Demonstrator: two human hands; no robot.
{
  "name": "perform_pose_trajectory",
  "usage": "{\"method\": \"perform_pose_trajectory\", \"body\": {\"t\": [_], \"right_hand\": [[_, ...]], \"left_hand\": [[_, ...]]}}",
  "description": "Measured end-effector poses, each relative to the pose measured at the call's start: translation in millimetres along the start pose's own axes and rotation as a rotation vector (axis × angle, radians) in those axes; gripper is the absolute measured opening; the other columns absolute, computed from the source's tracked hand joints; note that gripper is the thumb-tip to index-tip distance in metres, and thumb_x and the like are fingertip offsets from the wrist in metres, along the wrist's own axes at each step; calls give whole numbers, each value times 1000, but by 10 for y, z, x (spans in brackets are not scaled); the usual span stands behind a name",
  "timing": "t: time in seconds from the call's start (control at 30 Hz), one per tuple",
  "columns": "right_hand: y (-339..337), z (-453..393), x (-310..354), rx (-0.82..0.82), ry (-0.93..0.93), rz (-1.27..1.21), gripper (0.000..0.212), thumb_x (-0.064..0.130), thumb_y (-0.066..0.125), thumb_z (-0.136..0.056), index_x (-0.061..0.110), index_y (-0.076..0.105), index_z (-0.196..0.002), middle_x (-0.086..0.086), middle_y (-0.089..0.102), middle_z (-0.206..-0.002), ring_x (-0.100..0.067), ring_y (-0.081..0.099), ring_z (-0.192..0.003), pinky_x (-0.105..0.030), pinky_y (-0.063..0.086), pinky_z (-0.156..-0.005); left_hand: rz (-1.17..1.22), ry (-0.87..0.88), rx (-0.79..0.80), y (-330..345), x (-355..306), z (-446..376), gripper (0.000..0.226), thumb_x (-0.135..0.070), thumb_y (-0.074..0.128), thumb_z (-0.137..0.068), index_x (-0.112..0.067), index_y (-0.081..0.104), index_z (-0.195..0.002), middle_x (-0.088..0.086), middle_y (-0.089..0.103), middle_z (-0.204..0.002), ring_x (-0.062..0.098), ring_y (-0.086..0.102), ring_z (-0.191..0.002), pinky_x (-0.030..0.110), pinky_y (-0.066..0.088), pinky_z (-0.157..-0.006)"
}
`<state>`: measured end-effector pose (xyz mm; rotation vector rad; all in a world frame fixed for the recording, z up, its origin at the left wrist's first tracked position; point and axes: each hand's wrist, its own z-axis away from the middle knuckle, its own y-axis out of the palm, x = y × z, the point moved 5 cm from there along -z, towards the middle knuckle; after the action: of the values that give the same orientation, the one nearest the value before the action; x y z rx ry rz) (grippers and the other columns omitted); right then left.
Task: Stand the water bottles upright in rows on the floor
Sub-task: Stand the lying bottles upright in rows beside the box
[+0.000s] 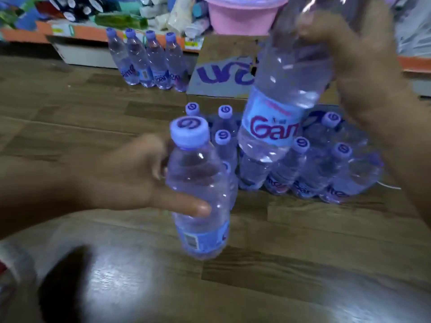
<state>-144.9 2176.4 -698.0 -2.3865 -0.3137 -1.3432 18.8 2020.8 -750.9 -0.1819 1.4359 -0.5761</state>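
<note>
Above wood floor (pixel 70 141), left hand (pixel 130 176) gripping bottle (pixel 200 197), right hand (pixel 363 73) gripping "Gam"-labelled bottle (pixel 284 94)

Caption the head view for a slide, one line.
Each hand holds a clear plastic water bottle above rows of upright bottles on wood-pattern floor.

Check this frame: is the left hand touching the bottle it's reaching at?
Touching. The head view shows the left hand wrapped round the near bottle, thumb pressed on its front and fingers visible through the clear plastic behind.
</note>
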Motion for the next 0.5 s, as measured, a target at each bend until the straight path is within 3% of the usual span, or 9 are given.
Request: {"method": "perform_pose_trajectory", "body": {"t": [0.1,0.17,0.27,0.37,0.43,0.5], "right_hand": [[-320,471,-165,22,43,49,59,48,79,-55,31,46,-100,12,60,-99,-3,63,-89,-24,51,-81],[-490,776,-333,17,102,91,61,54,80,-52,37,48,-100,19,62,-100,0,62,-95,-26,51,-86],[-605,1159,-622,-11,196,155,55,51,77,-53,46,45,-98,29,61,-100,-1,60,-99,-31,52,-84],[-587,1488,-966,-38,282,201,56,55,76,-55,48,43,-100,15,61,-110,-15,57,-110,-45,49,-89],[-544,1657,-1185,-83,359,158,62,61,77,-53,45,44,-103,7,61,-114,-20,56,-113,-49,48,-91],[-442,1770,-1376,-114,417,130,64,63,77,-52,45,43,-104,7,61,-114,-20,55,-114,-48,47,-93]], "left_hand": [[-41,-23,-21,489,4,-412,48,-44,78,-55,-27,61,-97,-16,69,-94,-6,62,-90,12,48,-82],[-5,-64,-112,763,155,-650,50,-41,80,-56,-29,59,-99,-25,67,-94,-12,60,-91,12,47,-84],[83,-147,-340,1123,462,-883,60,-42,78,-53,-27,54,-106,-14,68,-102,4,63,-98,30,53,-86],[110,-218,-579,1384,687,-975,51,-20,81,-61,-29,47,-98,-7,64,-100,14,61,-97,22,47,-76],[134,-233,-691,1474,783,-1032,54,-14,79,-65,-23,47,-108,0,61,-111,17,59,-104,20,45,-80],[119,-223,-765,1520,814,-1079,55,-10,77,-68,-17,47,-114,-1,58,-115,13,56,-105,6,42,-78]]}}
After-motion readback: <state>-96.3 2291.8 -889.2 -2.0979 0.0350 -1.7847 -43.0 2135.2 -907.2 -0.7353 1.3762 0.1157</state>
